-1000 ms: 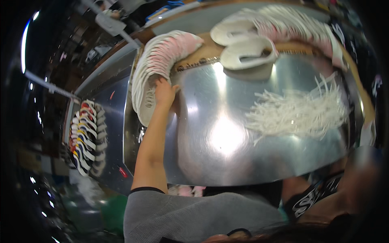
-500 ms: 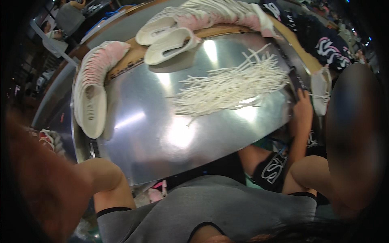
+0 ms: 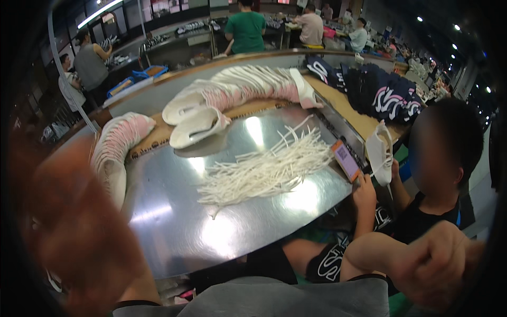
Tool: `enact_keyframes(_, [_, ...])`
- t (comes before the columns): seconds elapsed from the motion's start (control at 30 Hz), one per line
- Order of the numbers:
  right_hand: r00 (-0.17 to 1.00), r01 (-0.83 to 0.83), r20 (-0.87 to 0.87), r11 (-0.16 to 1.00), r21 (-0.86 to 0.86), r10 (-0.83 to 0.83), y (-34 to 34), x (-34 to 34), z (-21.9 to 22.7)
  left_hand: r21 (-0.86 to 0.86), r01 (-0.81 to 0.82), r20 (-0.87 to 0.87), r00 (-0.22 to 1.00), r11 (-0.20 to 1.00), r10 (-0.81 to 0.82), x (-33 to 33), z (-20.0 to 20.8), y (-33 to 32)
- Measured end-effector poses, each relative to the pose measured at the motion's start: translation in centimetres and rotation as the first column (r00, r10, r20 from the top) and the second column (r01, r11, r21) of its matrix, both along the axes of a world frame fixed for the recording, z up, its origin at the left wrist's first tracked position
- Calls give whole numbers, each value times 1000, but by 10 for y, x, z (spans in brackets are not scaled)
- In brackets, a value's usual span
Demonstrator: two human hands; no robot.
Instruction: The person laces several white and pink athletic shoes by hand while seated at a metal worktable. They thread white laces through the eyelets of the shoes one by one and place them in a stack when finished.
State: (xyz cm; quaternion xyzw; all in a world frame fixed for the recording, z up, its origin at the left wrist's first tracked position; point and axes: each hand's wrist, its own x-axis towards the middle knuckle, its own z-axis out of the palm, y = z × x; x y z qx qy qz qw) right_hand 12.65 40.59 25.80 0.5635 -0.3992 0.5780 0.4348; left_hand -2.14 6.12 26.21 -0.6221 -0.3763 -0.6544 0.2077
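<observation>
My left hand [image 3: 79, 227] is raised close on the left, so smeared that its fingers cannot be made out. At the lower right my right hand [image 3: 435, 259] is held up with its fingers curled in; nothing shows in it. Neither hand touches the metal-topped table [image 3: 174, 238]. On that table lies a loose heap of white shoelaces [image 3: 269, 166]. Nested white shoe uppers with pink lining [image 3: 243, 87] curve along the far edge, one upper [image 3: 195, 129] lying in front. Another nested row of uppers [image 3: 119, 142] stands at the left.
On my right a seated person [image 3: 443, 158] has one hand at a phone [image 3: 347, 161] with a lit screen on the table edge, the other near a white laced upper [image 3: 378, 153]. Dark navy shoe pieces [image 3: 380, 90] are piled beyond. Other people work farther back.
The view has tilted upward, showing more of the room. My right hand has come into sight, curled. The neighbour's phone screen now shows lit, and the neighbour's other hand appears near the laced upper.
</observation>
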Motion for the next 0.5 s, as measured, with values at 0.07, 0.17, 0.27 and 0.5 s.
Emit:
enact_keyframes(0.07, [937,83,345,992,-94,-46,-19,-39,-23,-147,-170,222,954,975,200,-68,-47,28])
enact_keyframes(0.17, [474,234,859,968,87,-192,-37,-89,-58,-649,-456,287,594,609,751,-141,-127,15])
enact_keyframes(0.27, [143,-34,928,936,351,-343,-43,-161,-147,-584,-809,-255,259,65,932,-221,-238,22])
enact_keyframes(0.5, [-177,43,761,768,639,-624,-29,-253,-255,-789,-571,-424,239,-227,873,-317,-305,44])
